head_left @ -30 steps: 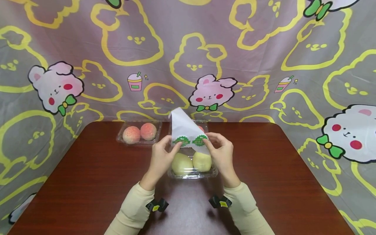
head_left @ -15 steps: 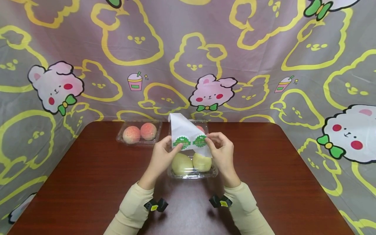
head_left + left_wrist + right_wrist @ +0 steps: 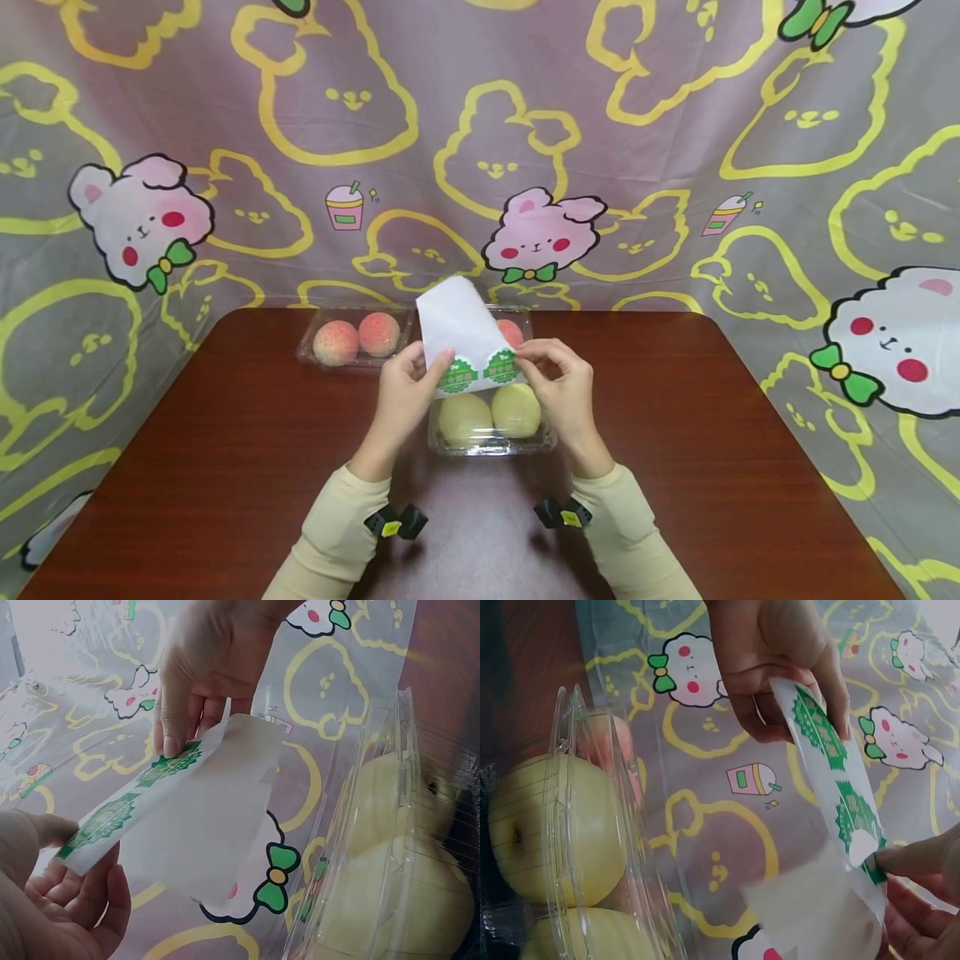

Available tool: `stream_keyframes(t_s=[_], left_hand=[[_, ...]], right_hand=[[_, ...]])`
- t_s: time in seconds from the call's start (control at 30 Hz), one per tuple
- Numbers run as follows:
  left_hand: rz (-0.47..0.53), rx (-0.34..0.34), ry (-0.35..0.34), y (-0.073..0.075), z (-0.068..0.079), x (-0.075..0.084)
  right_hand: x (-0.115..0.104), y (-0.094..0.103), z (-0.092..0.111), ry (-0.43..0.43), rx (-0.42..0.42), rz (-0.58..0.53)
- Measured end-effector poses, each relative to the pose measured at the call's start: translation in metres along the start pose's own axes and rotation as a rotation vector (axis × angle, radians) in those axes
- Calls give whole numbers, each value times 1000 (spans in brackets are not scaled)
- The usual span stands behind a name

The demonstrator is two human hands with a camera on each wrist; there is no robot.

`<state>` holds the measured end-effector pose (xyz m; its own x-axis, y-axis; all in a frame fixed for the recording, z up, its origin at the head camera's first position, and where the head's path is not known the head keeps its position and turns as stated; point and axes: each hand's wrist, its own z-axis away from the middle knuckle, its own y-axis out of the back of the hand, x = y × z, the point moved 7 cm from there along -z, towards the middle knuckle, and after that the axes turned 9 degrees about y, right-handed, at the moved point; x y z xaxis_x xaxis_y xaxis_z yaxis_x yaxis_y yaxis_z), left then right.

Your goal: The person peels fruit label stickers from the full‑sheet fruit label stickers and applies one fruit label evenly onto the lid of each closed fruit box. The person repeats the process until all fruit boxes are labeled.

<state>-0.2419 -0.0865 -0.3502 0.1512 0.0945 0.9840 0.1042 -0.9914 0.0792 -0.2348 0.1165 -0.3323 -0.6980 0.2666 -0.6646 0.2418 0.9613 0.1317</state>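
In the head view, a white sticker sheet (image 3: 461,321) with two green jagged-edged round stickers (image 3: 457,375) is held up over the table. My left hand (image 3: 405,396) pinches its left side, thumb on the front. At the right edge, my right hand (image 3: 562,392) holds the sheet between thumb and finger; in the right wrist view the thumb (image 3: 911,855) lies at the edge of a green sticker (image 3: 855,817), beside a white patch. Below the sheet sits a clear plastic box (image 3: 491,450) with two pale yellow-green fruits (image 3: 516,411).
Behind the sheet, partly hidden, is another clear box with a pink peach (image 3: 510,332). A clear box (image 3: 356,362) with two peaches (image 3: 335,342) stands at the back left. A patterned curtain (image 3: 645,100) surrounds the dark red table (image 3: 247,467).
The sticker sheet has shifted left and turned flatter toward the view. My left hand has moved slightly left with it, while the right hand stays at its right edge.
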Motion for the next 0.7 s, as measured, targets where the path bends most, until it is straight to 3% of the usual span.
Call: stream_keyframes(t_s=[0.2, 0.4, 0.57, 0.7], left_hand=[[9, 11, 62, 3, -3, -4], [45, 9, 142, 5, -5, -10], [96, 16, 178, 7, -7, -12], [114, 30, 191, 10, -8, -13]], right_hand=[[0, -1, 0, 71, -36, 8], [-3, -5, -1, 163, -135, 51], [-4, -7, 0, 189, -208, 89], [-6, -8, 0, 209, -216, 70]])
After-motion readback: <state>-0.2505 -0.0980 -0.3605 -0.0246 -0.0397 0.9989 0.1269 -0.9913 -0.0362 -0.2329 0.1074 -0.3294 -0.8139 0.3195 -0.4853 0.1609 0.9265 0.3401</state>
